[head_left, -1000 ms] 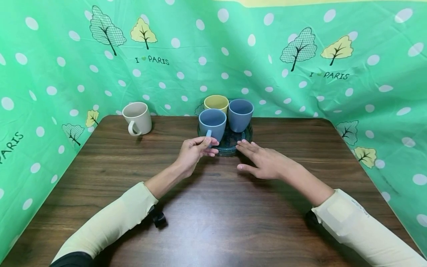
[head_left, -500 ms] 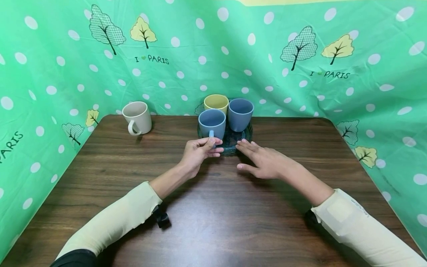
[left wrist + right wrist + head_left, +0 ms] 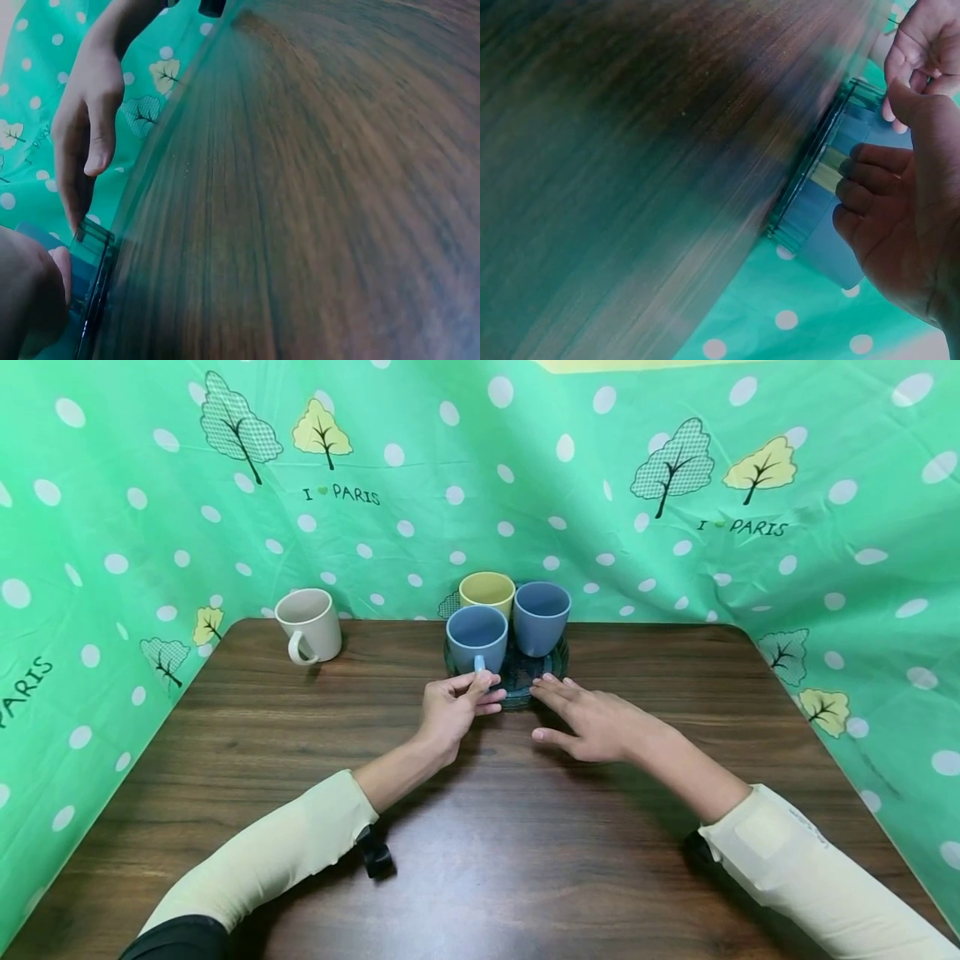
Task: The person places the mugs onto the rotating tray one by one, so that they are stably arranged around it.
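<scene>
A blue mug [image 3: 477, 639] stands upright on the front left of a dark glass tray [image 3: 517, 695]. My left hand [image 3: 453, 710] pinches its handle between thumb and fingers; the handle points toward me. Behind that mug is a yellow mug [image 3: 487, 587], partly hidden. A second blue mug [image 3: 542, 620] stands at the tray's right, no handle showing. My right hand [image 3: 596, 722] is stretched flat, palm down, its fingertips at the tray's front right rim. In the right wrist view the fingers of the right hand [image 3: 885, 202] look straight, close to the glass tray [image 3: 810, 172].
A white mug [image 3: 311, 627] stands at the back left of the brown wooden table [image 3: 480, 860], handle toward me. A green dotted cloth [image 3: 480, 468] hangs behind the table and along both sides. A black wrist camera [image 3: 377, 853] sits under the left forearm.
My left hand has shifted slightly right, and the held mug's handle has swung right to face me more squarely. The right hand and the other mugs have stayed put.
</scene>
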### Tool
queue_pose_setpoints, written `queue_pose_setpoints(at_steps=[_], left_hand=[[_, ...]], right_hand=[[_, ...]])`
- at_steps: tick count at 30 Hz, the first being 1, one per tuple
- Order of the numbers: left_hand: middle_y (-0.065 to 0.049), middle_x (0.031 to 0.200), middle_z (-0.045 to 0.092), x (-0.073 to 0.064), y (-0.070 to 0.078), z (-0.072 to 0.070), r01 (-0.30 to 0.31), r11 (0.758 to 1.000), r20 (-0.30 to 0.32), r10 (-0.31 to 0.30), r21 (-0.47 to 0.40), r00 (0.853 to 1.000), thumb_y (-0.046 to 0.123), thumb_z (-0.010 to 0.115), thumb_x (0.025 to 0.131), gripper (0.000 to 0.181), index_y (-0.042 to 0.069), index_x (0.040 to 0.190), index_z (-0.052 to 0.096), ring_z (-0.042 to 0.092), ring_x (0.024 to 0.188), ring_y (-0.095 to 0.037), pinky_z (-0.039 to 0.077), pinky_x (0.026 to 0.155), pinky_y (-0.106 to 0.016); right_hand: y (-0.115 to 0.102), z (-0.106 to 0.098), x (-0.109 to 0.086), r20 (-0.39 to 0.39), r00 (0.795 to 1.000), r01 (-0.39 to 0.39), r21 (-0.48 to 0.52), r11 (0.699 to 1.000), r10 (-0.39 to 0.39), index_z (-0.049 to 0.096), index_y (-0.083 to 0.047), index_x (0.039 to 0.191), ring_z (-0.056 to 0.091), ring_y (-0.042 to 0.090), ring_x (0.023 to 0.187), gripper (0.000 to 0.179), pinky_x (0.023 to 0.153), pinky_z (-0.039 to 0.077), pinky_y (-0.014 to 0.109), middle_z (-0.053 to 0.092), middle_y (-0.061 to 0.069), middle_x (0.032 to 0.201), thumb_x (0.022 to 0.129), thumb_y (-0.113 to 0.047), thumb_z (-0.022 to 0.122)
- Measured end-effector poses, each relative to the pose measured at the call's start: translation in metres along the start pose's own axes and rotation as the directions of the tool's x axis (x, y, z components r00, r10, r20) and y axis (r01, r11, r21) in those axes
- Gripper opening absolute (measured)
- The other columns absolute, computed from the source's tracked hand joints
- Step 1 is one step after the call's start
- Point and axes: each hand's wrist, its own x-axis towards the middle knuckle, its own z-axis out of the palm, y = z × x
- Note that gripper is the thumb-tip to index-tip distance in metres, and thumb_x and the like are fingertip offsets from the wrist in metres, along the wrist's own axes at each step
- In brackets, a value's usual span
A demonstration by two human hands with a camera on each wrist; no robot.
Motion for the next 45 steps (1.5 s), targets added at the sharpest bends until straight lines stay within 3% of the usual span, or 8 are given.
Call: queue_pose_setpoints(at_steps=[15, 22, 39, 45], left_hand=[[-0.038, 0.129, 0.076, -0.0021, -0.0034, 0.0103, -0.090, 0.995, -0.104, 0.093, 0.032, 0.990, 0.013, 0.072, 0.112, 0.035, -0.015, 0.132, 0.075, 0.085, 0.086, -0.008, 0.070, 0.073, -0.024], [-0.038, 0.126, 0.077, -0.0012, -0.0047, 0.0107, -0.099, 0.994, -0.141, 0.103, 0.038, 0.985, 0.013, 0.073, 0.111, 0.032, -0.014, 0.128, 0.078, 0.086, 0.088, -0.013, 0.070, 0.072, -0.024], [-0.037, 0.127, 0.078, 0.0003, -0.0034, 0.0073, -0.087, 0.995, -0.136, 0.094, 0.056, 0.986, 0.015, 0.074, 0.111, 0.027, -0.007, 0.125, 0.082, 0.088, 0.093, -0.020, 0.071, 0.075, -0.028], [-0.036, 0.126, 0.078, 0.0015, -0.0012, 0.0030, -0.085, 0.992, -0.096, 0.094, 0.095, 0.991, 0.017, 0.073, 0.112, 0.032, -0.010, 0.127, 0.080, 0.086, 0.089, -0.015, 0.071, 0.074, -0.028]], right_hand=[[-0.0022, -0.0026, 0.0012, -0.004, 1.000, 0.014, 0.002, 1.000, -0.014, 0.046, -0.001, 0.170, 0.039, 0.052, 0.166, 0.076, 0.133, 0.040, 0.067, 0.042, 0.024, 0.179, 0.115, -0.050, 0.062], [-0.0025, -0.0025, 0.0018, -0.001, 1.000, 0.015, 0.003, 1.000, -0.015, 0.046, -0.001, 0.170, 0.040, 0.051, 0.166, 0.076, 0.134, 0.041, 0.067, 0.043, 0.024, 0.178, 0.115, -0.049, 0.063], [0.0011, 0.0003, 0.0006, 0.011, 1.000, -0.002, 0.033, 0.999, 0.002, 0.045, -0.003, 0.171, 0.039, 0.053, 0.165, 0.076, 0.133, 0.041, 0.068, 0.042, 0.022, 0.180, 0.115, -0.052, 0.062], [-0.0005, 0.0022, 0.0015, -0.018, 1.000, 0.001, 0.030, 1.000, 0.000, 0.047, -0.002, 0.170, 0.040, 0.050, 0.166, 0.073, 0.134, 0.040, 0.067, 0.045, 0.022, 0.178, 0.116, -0.049, 0.062]])
